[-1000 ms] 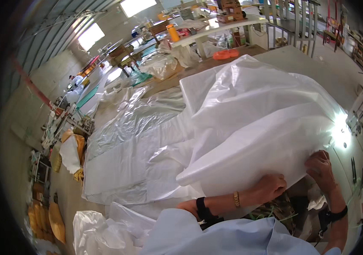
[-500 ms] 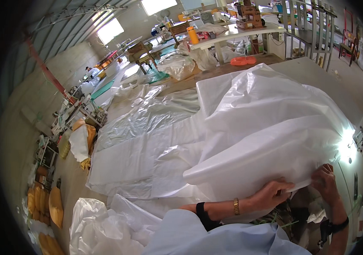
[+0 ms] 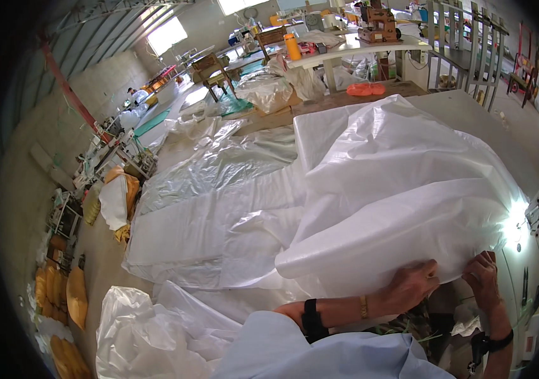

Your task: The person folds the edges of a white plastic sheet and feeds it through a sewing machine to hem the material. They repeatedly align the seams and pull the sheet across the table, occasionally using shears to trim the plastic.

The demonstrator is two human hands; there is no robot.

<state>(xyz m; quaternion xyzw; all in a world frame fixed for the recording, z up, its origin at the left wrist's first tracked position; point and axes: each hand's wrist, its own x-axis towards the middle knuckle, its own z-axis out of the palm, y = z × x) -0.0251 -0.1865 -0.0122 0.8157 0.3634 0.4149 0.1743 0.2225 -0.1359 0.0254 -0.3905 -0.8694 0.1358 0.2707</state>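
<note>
A large white plastic sheet [image 3: 396, 189] spreads across the table, bunched and creased on its right side. My left hand [image 3: 413, 285] is closed on the sheet's near edge, fingers curled, with a gold band on the wrist. Just to its right, my right hand [image 3: 483, 278] pinches the same edge close to the right corner. Beyond the right hand stands a sewing machine [image 3: 538, 211], its bright lamp shining on the sheet's right end. The fingertips of both hands are partly hidden by folds and by the hands themselves.
Crumpled white sheeting [image 3: 149, 335] lies at the near left. Scissors-like dark tools [image 3: 525, 287] rest on the machine table at right. Farther off are an orange bottle [image 3: 291, 47], a brown sewing machine [image 3: 378, 25], a red-orange bundle [image 3: 365, 89] and a wooden chair [image 3: 212, 74].
My left hand has curled tighter and rolled over at the sheet's edge. My right hand has shifted slightly down. The whole view has tilted a little.
</note>
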